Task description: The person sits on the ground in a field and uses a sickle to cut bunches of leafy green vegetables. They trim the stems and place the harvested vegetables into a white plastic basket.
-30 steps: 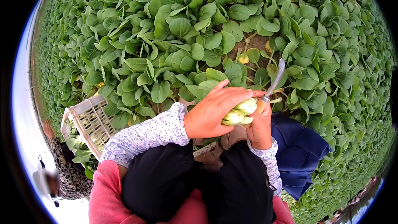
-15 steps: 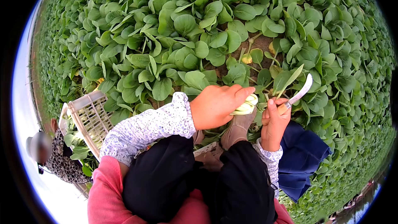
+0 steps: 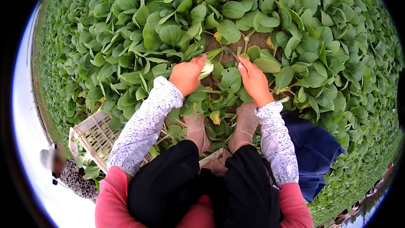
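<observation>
I crouch over a dense bed of green bok choy plants. My left hand is closed around the pale base of one bok choy plant at the edge of a bare soil patch. My right hand grips a small knife, whose blade points up and left toward that plant's base. The two hands are a short way apart, with the plant's stalks between them.
A pale plastic crate holding some cut greens stands at my lower left. A blue cloth lies at my right. My two shoes rest among cut leaves. Another person's hat and patterned sleeve show at far left.
Both hands have reached forward and down from near my knees to the plants by the soil patch. The pale bunch held earlier has left my left hand, which now grips a rooted plant.
</observation>
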Demonstrator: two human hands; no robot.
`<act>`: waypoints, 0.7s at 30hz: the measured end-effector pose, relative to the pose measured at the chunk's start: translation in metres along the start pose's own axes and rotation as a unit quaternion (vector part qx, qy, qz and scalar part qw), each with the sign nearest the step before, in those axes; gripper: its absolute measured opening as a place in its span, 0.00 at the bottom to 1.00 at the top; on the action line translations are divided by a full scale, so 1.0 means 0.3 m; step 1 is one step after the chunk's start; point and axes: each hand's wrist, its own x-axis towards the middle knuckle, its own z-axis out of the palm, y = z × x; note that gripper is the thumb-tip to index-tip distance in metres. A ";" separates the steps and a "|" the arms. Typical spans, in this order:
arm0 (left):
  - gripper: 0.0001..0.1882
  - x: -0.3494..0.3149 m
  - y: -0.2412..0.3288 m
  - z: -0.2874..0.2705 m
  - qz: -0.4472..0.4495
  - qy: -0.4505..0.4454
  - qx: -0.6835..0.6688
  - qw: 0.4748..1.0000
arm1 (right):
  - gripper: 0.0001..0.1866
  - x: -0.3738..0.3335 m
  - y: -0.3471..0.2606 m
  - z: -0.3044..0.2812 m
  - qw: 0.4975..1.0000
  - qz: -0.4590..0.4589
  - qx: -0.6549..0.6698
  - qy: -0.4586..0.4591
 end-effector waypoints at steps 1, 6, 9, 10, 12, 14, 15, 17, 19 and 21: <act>0.36 -0.005 -0.002 0.008 0.013 0.025 -0.007 1.000 | 0.18 0.019 0.005 0.008 1.000 0.006 -0.020 -0.008; 0.34 -0.004 -0.022 0.010 0.006 0.029 -0.047 0.998 | 0.17 0.076 0.059 0.055 0.998 0.038 0.039 -0.024; 0.37 -0.006 -0.026 0.008 0.000 0.012 -0.082 0.997 | 0.17 0.043 0.096 0.074 0.997 0.027 0.070 0.002; 0.37 -0.019 -0.015 -0.009 0.011 0.010 -0.091 0.996 | 0.17 0.025 0.097 0.074 0.997 0.021 0.071 0.010; 0.35 -0.046 0.005 -0.014 0.023 0.017 -0.105 0.994 | 0.17 -0.008 0.082 0.022 0.996 0.036 0.015 -0.082; 0.34 -0.059 0.031 -0.062 0.030 0.039 -0.109 0.993 | 0.17 -0.058 0.095 -0.017 0.995 0.011 0.003 -0.095; 0.34 -0.065 0.039 -0.080 0.034 0.051 -0.112 0.992 | 0.17 -0.089 0.106 -0.017 0.993 0.057 0.065 -0.075; 0.34 -0.086 0.060 -0.121 0.060 0.053 -0.158 0.984 | 0.18 -0.124 0.040 -0.067 0.972 0.139 0.187 -0.032; 0.34 -0.109 0.099 -0.179 0.098 0.041 -0.216 0.971 | 0.22 -0.144 -0.029 -0.143 0.909 0.194 0.368 -0.027; 0.34 -0.141 0.148 -0.232 0.118 -0.006 -0.311 0.943 | 0.24 -0.156 -0.075 -0.177 0.859 0.164 0.484 -0.011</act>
